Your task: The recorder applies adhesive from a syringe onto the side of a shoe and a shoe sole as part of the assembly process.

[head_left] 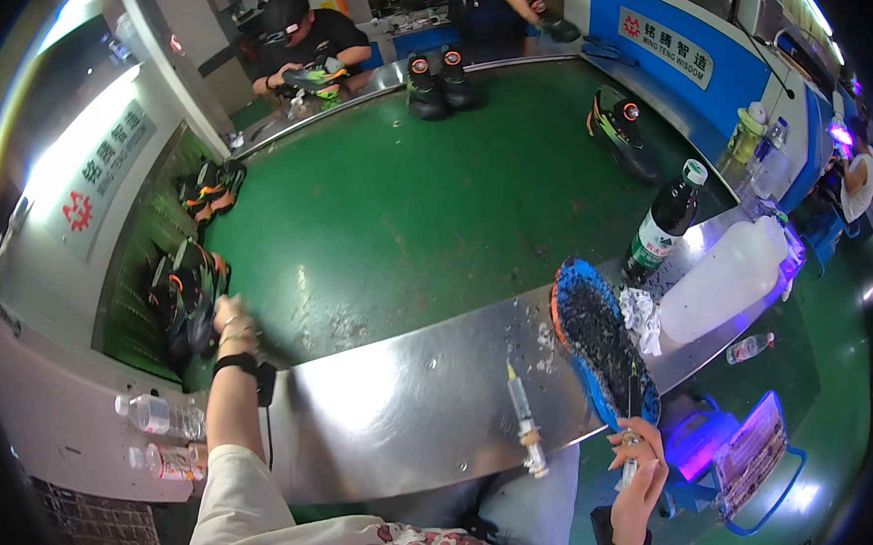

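My left hand (235,323) reaches to the left edge of the green surface, beside a black shoe with orange and green trim (198,295). Its fingers are blurred, so whether they grip the shoe is unclear. At the lower right, my right hand (641,456) is closed round a syringe (634,391) with a dark barrel, its tip pointing away from me. The syringe is over the near end of a blue insole-shaped piece (602,348) covered in dark crumbs. A second syringe (521,405), pale with a yellow tip, lies on the metal edge (380,408) between my hands.
More shoes stand farther left (214,190), at the back (441,85) and at the far right (621,134). A dark bottle (664,220), a white jug (724,278) and crumpled tissue (641,318) are at the right. Clear bottles (160,416) lie lower left. Co-workers handle shoes across the table.
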Demonstrator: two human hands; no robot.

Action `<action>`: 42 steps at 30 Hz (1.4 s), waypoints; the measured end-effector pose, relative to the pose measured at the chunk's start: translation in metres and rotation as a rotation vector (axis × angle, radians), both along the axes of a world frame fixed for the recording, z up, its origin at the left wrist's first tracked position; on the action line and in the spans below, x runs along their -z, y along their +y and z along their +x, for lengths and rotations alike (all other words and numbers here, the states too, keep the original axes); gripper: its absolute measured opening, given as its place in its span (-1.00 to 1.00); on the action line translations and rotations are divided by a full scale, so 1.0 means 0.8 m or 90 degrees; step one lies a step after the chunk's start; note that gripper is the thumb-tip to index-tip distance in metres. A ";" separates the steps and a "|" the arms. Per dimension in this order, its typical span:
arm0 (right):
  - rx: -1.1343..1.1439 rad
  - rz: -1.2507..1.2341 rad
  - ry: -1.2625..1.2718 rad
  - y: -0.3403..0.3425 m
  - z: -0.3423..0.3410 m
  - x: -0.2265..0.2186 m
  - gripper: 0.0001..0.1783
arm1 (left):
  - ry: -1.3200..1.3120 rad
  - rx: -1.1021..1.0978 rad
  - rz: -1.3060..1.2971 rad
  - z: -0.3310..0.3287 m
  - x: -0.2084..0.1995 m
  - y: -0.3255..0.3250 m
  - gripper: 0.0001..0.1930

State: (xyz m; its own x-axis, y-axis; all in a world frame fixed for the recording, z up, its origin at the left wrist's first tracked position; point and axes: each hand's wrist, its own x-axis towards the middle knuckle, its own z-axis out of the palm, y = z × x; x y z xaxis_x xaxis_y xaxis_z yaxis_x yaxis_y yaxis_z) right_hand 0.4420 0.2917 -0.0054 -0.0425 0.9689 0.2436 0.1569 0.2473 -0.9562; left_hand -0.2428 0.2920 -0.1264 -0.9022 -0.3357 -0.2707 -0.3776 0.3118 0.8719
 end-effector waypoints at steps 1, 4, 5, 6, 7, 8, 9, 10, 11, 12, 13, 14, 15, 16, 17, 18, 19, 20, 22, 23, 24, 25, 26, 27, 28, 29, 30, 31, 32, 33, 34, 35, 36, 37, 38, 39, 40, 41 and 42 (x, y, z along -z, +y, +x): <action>0.000 -0.016 0.002 0.008 0.004 0.002 -0.30 | 0.008 0.183 0.161 0.022 -0.013 0.053 -0.49; -0.029 -0.061 0.053 0.032 0.011 0.013 -0.28 | -0.061 0.736 0.491 0.147 -0.052 0.243 -0.40; -0.059 -0.083 0.081 0.038 0.015 0.017 -0.28 | -0.159 0.814 0.523 0.223 -0.075 0.316 -0.38; -0.073 -0.067 0.091 0.043 0.021 0.024 -0.25 | -0.191 0.928 0.494 0.294 -0.095 0.373 -0.35; -0.060 -0.071 0.093 0.049 0.023 0.023 -0.25 | -0.303 0.967 0.460 0.353 -0.113 0.428 -0.28; -0.039 -0.098 0.071 0.044 0.033 0.001 -0.25 | -0.412 1.006 0.434 0.443 -0.120 0.485 -0.26; -0.033 -0.129 0.066 0.044 0.040 -0.007 -0.24 | -0.504 1.033 0.390 0.507 -0.120 0.524 -0.25; -0.069 -0.163 0.074 0.045 0.051 -0.008 -0.25 | -0.526 1.050 0.392 0.542 -0.111 0.558 -0.25; -0.051 -0.166 0.065 0.047 0.054 -0.010 -0.25 | -0.656 1.025 0.402 0.568 -0.098 0.587 -0.23; -0.066 -0.225 0.109 0.048 0.052 -0.012 -0.34 | -0.786 0.991 0.409 0.595 -0.085 0.615 -0.20; -0.089 -0.280 0.156 0.051 0.048 -0.012 -0.42 | -0.798 0.995 0.412 0.617 -0.057 0.655 -0.20; -0.087 -0.291 0.253 0.054 0.038 -0.011 -0.38 | -0.847 1.035 0.421 0.618 -0.026 0.696 -0.13; -0.085 -0.293 0.249 0.060 0.038 -0.011 -0.38 | -0.913 1.078 0.427 0.632 -0.002 0.720 -0.07; -0.060 -0.321 0.195 0.064 0.048 -0.010 -0.34 | -0.835 1.043 0.477 0.699 0.001 0.713 -0.06; -0.071 -0.340 0.154 0.066 0.052 -0.013 -0.31 | -0.716 0.994 0.526 0.719 -0.020 0.701 -0.05; -0.040 -0.355 0.221 0.067 0.047 -0.015 -0.25 | -0.748 0.904 0.541 0.707 -0.008 0.735 -0.15; 0.001 -0.356 0.206 0.068 0.055 -0.014 -0.25 | -0.879 0.803 0.540 0.736 -0.028 0.723 -0.24; -0.040 -0.345 0.176 0.066 0.057 -0.014 -0.24 | -0.839 0.821 0.510 0.737 -0.040 0.719 -0.26; -0.109 -0.351 0.144 0.065 0.056 -0.020 -0.22 | -0.614 0.974 0.430 0.699 -0.033 0.725 -0.32; -0.123 -0.331 0.148 0.066 0.052 -0.025 -0.22 | -0.413 1.089 0.375 0.661 -0.014 0.736 -0.37; -0.118 -0.324 0.164 0.065 0.050 -0.029 -0.22 | -0.436 1.034 0.512 0.643 -0.008 0.737 -0.42; -0.109 -0.314 0.179 0.065 0.050 -0.029 -0.22 | -0.461 0.981 0.652 0.630 -0.015 0.731 -0.48; -0.101 -0.332 0.255 0.055 0.051 -0.022 -0.27 | -0.496 1.008 0.675 0.607 -0.028 0.716 -0.52; -0.103 -0.306 0.267 0.056 0.051 -0.017 -0.27 | -0.529 1.040 0.686 0.582 -0.040 0.696 -0.57; -0.064 -0.326 0.302 0.053 0.050 -0.019 -0.30 | -0.520 1.061 0.626 0.578 -0.065 0.659 -0.57; -0.032 -0.349 0.340 0.046 0.050 -0.024 -0.32 | -0.504 1.075 0.565 0.568 -0.105 0.602 -0.58; -0.057 -0.298 0.353 0.042 0.049 -0.030 -0.37 | -0.451 1.085 0.569 0.545 -0.136 0.543 -0.61; -0.063 -0.279 0.359 0.038 0.046 -0.038 -0.37 | -0.453 1.124 0.611 0.517 -0.151 0.485 -0.65; -0.042 -0.257 0.353 0.034 0.043 -0.044 -0.38 | -0.446 1.131 0.573 0.503 -0.158 0.428 -0.66; -0.024 -0.237 0.351 0.029 0.042 -0.047 -0.39 | -0.433 1.026 0.515 0.496 -0.173 0.363 -0.67; -0.005 -0.231 0.366 0.021 0.043 -0.042 -0.43 | -0.440 1.049 0.497 0.498 -0.202 0.287 -0.68; -0.006 -0.218 0.373 0.017 0.049 -0.044 -0.43 | -0.427 1.060 0.499 0.479 -0.210 0.206 -0.68; -0.087 -0.166 0.262 0.022 0.055 -0.043 -0.37 | -0.381 0.927 0.452 0.448 -0.209 0.113 -0.60; -0.150 -0.109 0.139 0.022 0.058 -0.041 -0.30 | -0.352 0.800 0.414 0.428 -0.205 0.054 -0.51; -0.182 -0.095 0.156 0.018 0.062 -0.014 -0.36 | -0.333 0.768 0.378 0.417 -0.202 0.001 -0.50; -0.188 -0.095 0.157 0.019 0.060 -0.003 -0.36 | -0.320 0.756 0.337 0.412 -0.200 -0.049 -0.50; -0.178 -0.076 0.148 0.021 0.058 0.007 -0.35 | -0.310 0.738 0.292 0.408 -0.194 -0.093 -0.49; -0.179 -0.058 0.137 0.021 0.052 0.011 -0.34 | -0.300 0.720 0.251 0.407 -0.191 -0.135 -0.48; -0.161 -0.063 0.135 0.023 0.044 0.008 -0.33 | -0.294 0.706 0.212 0.406 -0.187 -0.176 -0.47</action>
State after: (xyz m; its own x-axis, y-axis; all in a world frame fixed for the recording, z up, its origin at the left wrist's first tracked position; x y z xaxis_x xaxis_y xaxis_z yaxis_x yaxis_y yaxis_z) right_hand 0.4774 0.3102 -0.0116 -0.2429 0.9536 0.1777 -0.1017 0.1572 -0.9823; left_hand 0.0824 0.1513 0.0236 -0.4527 0.6918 -0.5626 -0.3438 0.4467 0.8260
